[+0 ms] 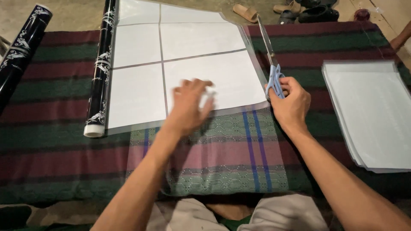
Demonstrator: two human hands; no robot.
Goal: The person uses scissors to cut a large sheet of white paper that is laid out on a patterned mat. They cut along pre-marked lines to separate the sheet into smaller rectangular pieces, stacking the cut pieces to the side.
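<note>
My right hand point(292, 104) grips a pair of scissors with blue handles point(274, 77); its long blades point away from me along the right edge of a clear plastic sheet point(257, 72). Several white paper sheets point(201, 40) lie under that plastic, laid out in a grid. My left hand point(190, 105) is blurred, fingers spread, resting flat on the nearest white sheet near its lower edge. A black patterned roll point(100, 72) lies along the left side of the plastic, which unrolls from it.
A striped maroon and green cloth point(55, 141) covers the floor. A stack of finished white sheets point(372, 111) lies at the right. A second black roll point(23, 45) lies far left. Sandals point(246, 12) sit beyond the cloth. Another person's arm point(402, 38) shows at the right edge.
</note>
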